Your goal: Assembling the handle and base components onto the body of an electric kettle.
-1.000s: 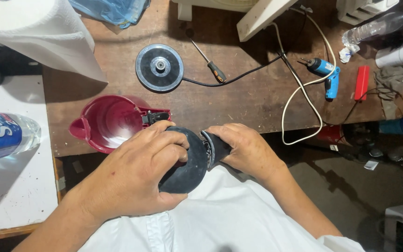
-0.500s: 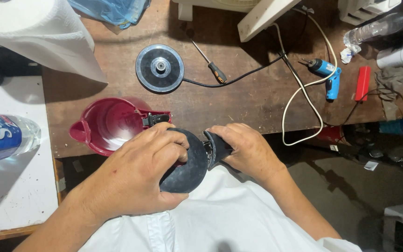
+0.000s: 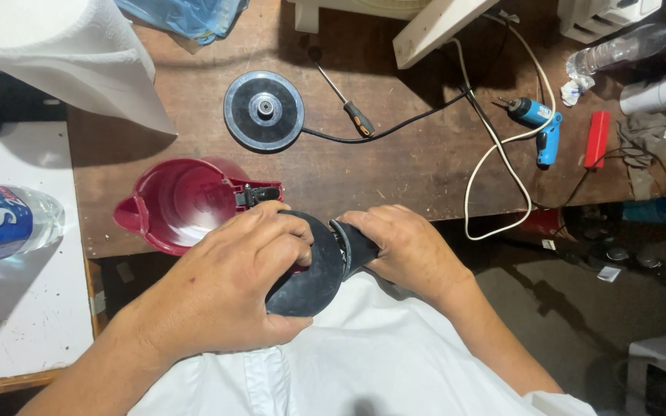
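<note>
a worn, dark brown wooden tabletop (image 3: 395, 173) with scratches and pale stains fills the upper middle. to its left stands a lower white painted board surface (image 3: 25, 308), scuffed, edged in bare wood. right of the tabletop lies a dim grey concrete floor (image 3: 564, 323), dusty and cluttered. light falls evenly from above, casting soft shadows.

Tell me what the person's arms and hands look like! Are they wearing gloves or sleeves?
No gloves: both the left hand and the right hand are bare, with no rings, watch or bracelet showing. The forearms are bare too. A white garment covers the body below the hands, and a bit of white sleeve shows at the right arm near the bottom edge.
</note>
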